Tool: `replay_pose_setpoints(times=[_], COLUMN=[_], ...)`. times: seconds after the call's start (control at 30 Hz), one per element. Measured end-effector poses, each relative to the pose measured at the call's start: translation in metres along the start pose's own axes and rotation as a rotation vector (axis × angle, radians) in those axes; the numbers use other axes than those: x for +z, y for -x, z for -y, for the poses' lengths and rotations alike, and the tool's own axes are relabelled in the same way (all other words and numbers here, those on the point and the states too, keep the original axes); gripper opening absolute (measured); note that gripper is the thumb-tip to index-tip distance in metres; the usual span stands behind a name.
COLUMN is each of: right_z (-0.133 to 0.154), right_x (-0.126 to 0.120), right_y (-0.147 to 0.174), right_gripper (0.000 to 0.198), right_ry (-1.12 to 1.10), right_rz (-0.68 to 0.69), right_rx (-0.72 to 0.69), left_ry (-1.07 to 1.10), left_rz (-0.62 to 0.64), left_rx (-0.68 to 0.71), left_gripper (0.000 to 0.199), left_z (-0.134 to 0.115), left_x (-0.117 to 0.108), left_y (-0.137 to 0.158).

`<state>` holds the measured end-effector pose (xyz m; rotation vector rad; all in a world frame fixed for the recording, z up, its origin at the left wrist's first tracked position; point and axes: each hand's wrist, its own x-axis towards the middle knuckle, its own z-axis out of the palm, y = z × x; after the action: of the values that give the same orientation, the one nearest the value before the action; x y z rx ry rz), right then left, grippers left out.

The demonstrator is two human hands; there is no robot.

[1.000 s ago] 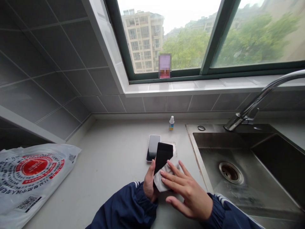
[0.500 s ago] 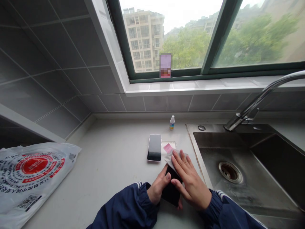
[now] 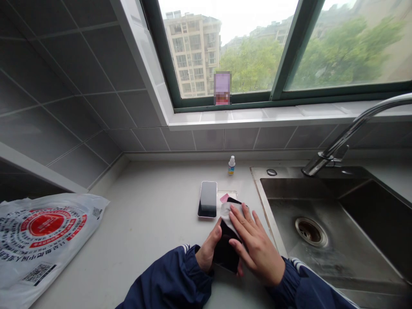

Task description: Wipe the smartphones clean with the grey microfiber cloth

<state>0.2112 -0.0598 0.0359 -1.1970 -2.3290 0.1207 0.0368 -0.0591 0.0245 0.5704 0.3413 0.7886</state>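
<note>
A black smartphone (image 3: 224,253) lies tilted in my left hand (image 3: 207,252), whose thumb rests along its left edge while fingertips show at the right edge. My right hand (image 3: 257,246) holds a light grey cloth (image 3: 226,210) against the phone's dark face, its fingers stretched flat over the cloth. The phone's top corner sticks out beyond the cloth. Just past my hands, a pink slip (image 3: 224,198) lies by a clear case (image 3: 233,192), partly hidden. A second phone (image 3: 208,199), white-edged with a dark screen, lies on the counter to the left.
Behind the phones stands a small white spray bottle (image 3: 231,165). A steel sink (image 3: 309,210) with a chrome faucet (image 3: 337,137) is at the right. A printed white plastic bag (image 3: 48,240) lies on the counter (image 3: 144,206) at the left, and a window (image 3: 251,64) is ahead.
My right hand and the cloth have shifted slightly down the phone, uncovering its top corner. The phone and my left hand have moved a little to the left.
</note>
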Motion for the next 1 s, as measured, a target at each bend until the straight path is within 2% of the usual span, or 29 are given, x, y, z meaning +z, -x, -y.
replay_pose_setpoints(times=[0.1,0.23,0.3,0.43,0.57,0.73,0.9,1.0], right_z=[-0.005,-0.006,-0.004,0.006,0.012,0.008,0.0,0.0], right_x=[0.0,0.0,0.0,-0.006,-0.011,-0.003,0.001,0.0], right_y=[0.0,-0.001,0.0,-0.001,-0.003,-0.001,0.0,0.0], right_gripper=[0.067,0.067,0.068,0.071,0.071,0.067,0.064,0.065], right_ry=[0.024,0.027,0.012,-0.026,-0.045,0.012,0.06,0.05], right_rz=[-0.048,-0.046,0.0,0.157,0.251,0.17,0.065,0.057], right_rx=[0.073,0.092,0.039,-0.115,-0.192,-0.097,0.022,0.026], left_ry=[-0.056,-0.047,-0.003,0.16,0.247,0.202,0.063,0.03], left_rz=[0.067,0.07,0.034,-0.071,-0.104,-0.074,0.016,0.02], left_rx=[-0.024,-0.025,-0.026,0.117,0.114,0.146,0.028,0.054], left_gripper=[0.076,0.074,0.069,0.059,0.057,0.06,0.074,0.069], left_z=[-0.002,-0.001,0.0,0.002,0.002,0.001,0.0,0.0], left_x=[0.003,0.002,0.0,-0.003,-0.002,-0.002,-0.003,0.0], left_y=[0.001,0.001,0.001,-0.002,-0.004,-0.005,-0.004,-0.004])
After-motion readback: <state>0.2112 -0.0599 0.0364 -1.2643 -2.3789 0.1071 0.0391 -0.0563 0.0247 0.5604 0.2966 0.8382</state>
